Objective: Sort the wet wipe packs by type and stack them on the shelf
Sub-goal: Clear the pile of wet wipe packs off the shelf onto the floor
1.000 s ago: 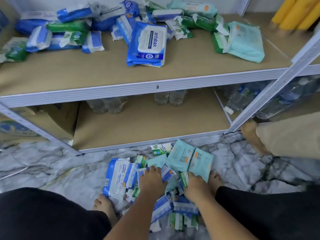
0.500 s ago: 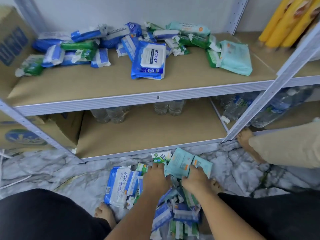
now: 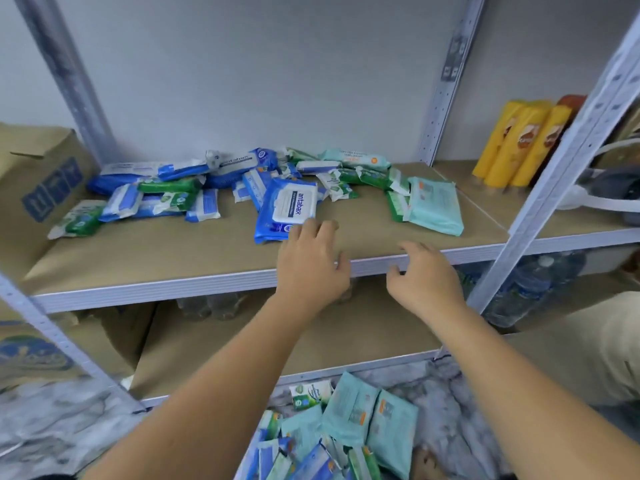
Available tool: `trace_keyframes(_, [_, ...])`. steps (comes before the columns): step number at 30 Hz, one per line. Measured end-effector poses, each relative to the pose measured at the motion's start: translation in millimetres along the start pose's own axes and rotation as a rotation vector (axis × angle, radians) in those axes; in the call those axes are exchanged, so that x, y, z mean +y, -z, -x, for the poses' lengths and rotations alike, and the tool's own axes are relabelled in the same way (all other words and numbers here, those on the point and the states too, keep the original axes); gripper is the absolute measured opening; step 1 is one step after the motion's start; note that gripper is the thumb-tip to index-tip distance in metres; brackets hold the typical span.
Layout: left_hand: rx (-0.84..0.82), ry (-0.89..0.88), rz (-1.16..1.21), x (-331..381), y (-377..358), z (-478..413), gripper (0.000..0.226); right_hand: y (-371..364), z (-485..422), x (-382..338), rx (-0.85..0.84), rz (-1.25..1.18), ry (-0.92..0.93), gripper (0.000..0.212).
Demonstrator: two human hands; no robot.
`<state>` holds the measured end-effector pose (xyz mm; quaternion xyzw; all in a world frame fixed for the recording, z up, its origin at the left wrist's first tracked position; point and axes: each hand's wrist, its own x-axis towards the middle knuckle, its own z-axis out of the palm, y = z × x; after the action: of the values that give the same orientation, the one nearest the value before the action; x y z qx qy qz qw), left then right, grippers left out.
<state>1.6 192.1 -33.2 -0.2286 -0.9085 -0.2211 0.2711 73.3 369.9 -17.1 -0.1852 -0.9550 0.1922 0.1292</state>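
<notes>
A brown shelf board (image 3: 173, 251) carries a loose jumble of wet wipe packs: blue ones, green ones and teal ones. A large blue "antabax" pack (image 3: 285, 209) lies near the middle, and a teal pack (image 3: 434, 207) lies at the right. My left hand (image 3: 311, 268) hovers over the shelf's front edge, fingers spread, its fingertips touching or just short of the antabax pack. My right hand (image 3: 424, 275) is open beside it, holding nothing. On the marble floor below lies a pile of packs (image 3: 346, 427), teal, blue and green mixed.
Grey metal uprights (image 3: 554, 188) frame the shelf. Yellow cylindrical cans (image 3: 516, 147) stand on the neighbouring shelf at right. Cardboard boxes (image 3: 38, 174) sit at left. Water bottles (image 3: 526, 289) are on the lower shelf. Another person's leg (image 3: 588, 344) is at right.
Both hands have left the floor pile and risen to the shelf's front edge, with nothing in them. The view has tilted up toward the shelf.
</notes>
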Motion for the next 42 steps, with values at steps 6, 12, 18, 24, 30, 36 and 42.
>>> trace_keyframes(6, [-0.154,0.32,-0.251,-41,-26,-85,0.078,-2,-66,6,0.156,-0.007,-0.046,0.049])
trace_keyframes(12, [-0.311,0.473,-0.31,-63,-74,-87,0.081,-10,-135,32,0.246,0.089,-0.238,0.074])
trace_keyframes(18, [-0.225,0.404,-0.326,-66,-75,-87,0.07,-19,-184,53,0.101,-0.057,-0.455,0.12])
trace_keyframes(24, [-0.134,0.381,-0.284,-67,-78,-86,0.065,-25,-181,50,0.051,-0.008,-0.504,0.1])
trace_keyframes(30, [-0.102,0.323,-0.201,-66,-70,-78,0.067,-9,-155,35,0.129,-0.045,-0.506,0.081])
trace_keyframes(36, [-0.093,0.283,-0.128,-61,-49,-53,0.067,13,-99,-9,0.171,-0.031,-0.373,0.076])
trace_keyframes(42, [-0.181,0.205,-0.094,-57,-3,-2,0.071,16,-15,-40,0.077,-0.133,-0.207,0.081])
